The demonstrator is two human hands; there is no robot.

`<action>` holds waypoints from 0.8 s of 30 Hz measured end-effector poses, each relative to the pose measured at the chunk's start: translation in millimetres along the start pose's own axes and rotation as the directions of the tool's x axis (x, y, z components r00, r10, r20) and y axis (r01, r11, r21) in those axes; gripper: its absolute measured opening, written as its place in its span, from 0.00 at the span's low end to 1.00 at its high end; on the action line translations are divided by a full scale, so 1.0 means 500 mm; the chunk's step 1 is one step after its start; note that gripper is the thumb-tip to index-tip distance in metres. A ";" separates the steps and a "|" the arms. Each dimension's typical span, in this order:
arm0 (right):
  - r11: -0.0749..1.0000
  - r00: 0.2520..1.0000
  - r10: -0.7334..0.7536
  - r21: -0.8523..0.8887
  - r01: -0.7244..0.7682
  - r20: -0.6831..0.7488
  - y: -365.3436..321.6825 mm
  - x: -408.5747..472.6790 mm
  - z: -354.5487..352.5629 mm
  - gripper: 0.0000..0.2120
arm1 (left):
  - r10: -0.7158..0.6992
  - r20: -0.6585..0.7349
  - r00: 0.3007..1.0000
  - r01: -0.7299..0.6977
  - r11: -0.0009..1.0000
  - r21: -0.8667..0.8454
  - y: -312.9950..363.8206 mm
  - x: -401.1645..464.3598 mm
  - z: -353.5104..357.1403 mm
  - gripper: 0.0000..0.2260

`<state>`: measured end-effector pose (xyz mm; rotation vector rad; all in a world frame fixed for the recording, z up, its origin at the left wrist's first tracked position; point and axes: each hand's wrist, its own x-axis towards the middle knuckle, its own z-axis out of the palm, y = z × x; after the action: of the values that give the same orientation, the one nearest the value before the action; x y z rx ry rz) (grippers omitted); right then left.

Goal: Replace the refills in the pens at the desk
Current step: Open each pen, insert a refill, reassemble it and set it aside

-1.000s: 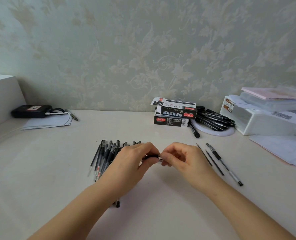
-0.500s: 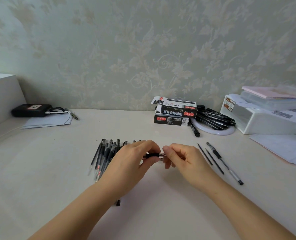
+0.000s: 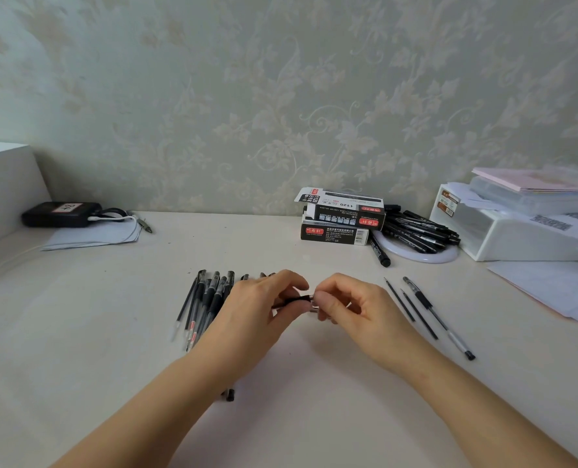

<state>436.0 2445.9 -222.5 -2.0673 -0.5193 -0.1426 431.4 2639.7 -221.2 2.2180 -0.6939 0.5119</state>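
Grip: left hand (image 3: 260,309) curls its fingers round the dark barrel of a pen (image 3: 292,300), held just above the desk (image 3: 78,332) at centre; right hand (image 3: 355,305) pinches the pen's silvery tip end between thumb and fingertips; the two hands nearly touch.
Step in hand: by the pose, probably twisting the tip section on or off the barrel; which of the two cannot be told.
Handling of pen: judged light, stiff and slim; smooth plastic likely slippery, so the ribbed dark grip zone is the better hold; small tip piece easy to drop.
Loose refills (image 3: 411,307): two thin dark rods lying on the desk just right of the right hand; judged very light, slightly flexible; best taken near mid-length, not by the point.
Single pen (image 3: 436,317): lies just right of the refills, angled near-right.
Pen row (image 3: 206,298): several pens side by side, left of and partly under the left hand.
Boxes (image 3: 340,217): two stacked cartons, far centre, by the wall.
Pen heap (image 3: 416,229): dark pens on a white round plate (image 3: 426,256), far right.
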 end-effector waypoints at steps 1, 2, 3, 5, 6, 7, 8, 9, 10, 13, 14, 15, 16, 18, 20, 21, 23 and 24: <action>1.000 1.000 -0.014 -0.009 0.014 -0.001 -0.001 -0.001 0.000 0.09 | 0.014 0.000 1.000 -0.014 1.000 0.018 0.001 0.001 0.000 0.04; 0.999 1.000 -0.025 -0.020 0.025 0.002 -0.002 -0.002 -0.001 0.10 | 0.034 0.002 0.999 -0.035 0.999 0.039 0.002 0.002 -0.001 0.03; 0.999 1.000 -0.027 -0.024 0.028 0.010 -0.002 -0.002 -0.001 0.11 | 0.049 0.001 0.999 -0.049 0.997 0.051 0.002 0.003 -0.002 0.02; 1.000 1.000 -0.005 0.005 0.005 0.023 -0.001 -0.001 0.000 0.12 | 0.069 -0.022 0.997 -0.068 0.996 0.054 0.003 0.004 -0.007 0.01; 0.999 1.000 0.013 0.030 -0.014 0.024 -0.001 0.000 0.001 0.13 | 0.079 -0.040 0.996 -0.077 0.995 0.059 0.004 0.004 -0.008 0.01; 0.998 0.999 0.029 0.055 -0.030 0.021 -0.002 0.000 0.003 0.13 | 0.087 -0.054 0.995 -0.083 0.994 0.069 0.006 0.004 -0.009 0.02; 0.996 0.999 0.041 0.078 -0.042 0.015 -0.005 0.000 0.006 0.13 | 0.090 -0.066 0.994 -0.085 0.993 0.079 0.008 0.004 -0.009 0.03; 0.994 0.999 0.049 0.101 -0.049 0.005 -0.007 0.001 0.008 0.13 | 0.089 -0.080 0.993 -0.082 0.993 0.086 0.010 0.004 -0.008 0.03; 0.992 0.998 0.056 0.114 -0.055 -0.012 -0.009 0.001 0.010 0.13 | 0.079 -0.094 0.992 -0.070 0.994 0.089 0.011 0.004 -0.007 0.02; 0.998 0.988 0.061 -0.021 -0.064 -0.140 0.001 0.004 0.007 0.14 | 0.007 -0.123 0.992 0.008 0.993 0.117 0.006 0.002 -0.006 0.01; 0.986 0.983 0.038 -0.151 -0.065 -0.178 0.008 0.006 0.003 0.12 | -0.021 -0.126 0.992 0.038 0.990 0.135 0.002 0.002 -0.007 0.02; 0.948 0.983 0.004 -0.313 -0.062 -0.182 0.014 0.006 -0.001 0.09 | -0.047 -0.126 0.991 0.065 0.987 0.147 -0.002 0.002 -0.009 0.03; 0.887 0.989 -0.015 -0.458 -0.056 -0.148 0.018 0.006 -0.002 0.09 | -0.071 -0.125 0.990 0.090 0.984 0.153 -0.006 0.002 -0.011 0.04; 0.807 0.998 -0.001 -0.590 -0.034 -0.059 0.030 0.005 0.002 0.14 | -0.112 -0.109 0.988 0.128 0.980 0.152 -0.012 0.002 -0.016 0.05; 0.801 1.000 0.001 -0.599 -0.007 -0.010 0.034 0.005 0.007 0.13 | -0.128 -0.084 0.988 0.140 0.978 0.156 -0.014 0.001 -0.017 0.06; 0.803 1.000 -0.018 -0.596 0.015 0.000 0.033 0.006 0.010 0.11 | -0.132 -0.075 0.988 0.143 0.977 0.161 -0.014 0.000 -0.018 0.06; 0.807 0.998 -0.067 -0.589 0.048 -0.011 0.034 0.008 0.011 0.06 | -0.132 -0.065 0.989 0.141 0.975 0.172 -0.013 -0.001 -0.019 0.06; 0.826 0.997 -0.074 -0.562 0.041 -0.037 0.033 0.009 0.010 0.04 | -0.127 -0.062 0.990 0.136 0.975 0.175 -0.014 -0.001 -0.019 0.06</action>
<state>446.3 2444.1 -237.0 -2.6138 -0.5486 -0.4359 434.0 2650.8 -219.0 2.3908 -0.4864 0.5804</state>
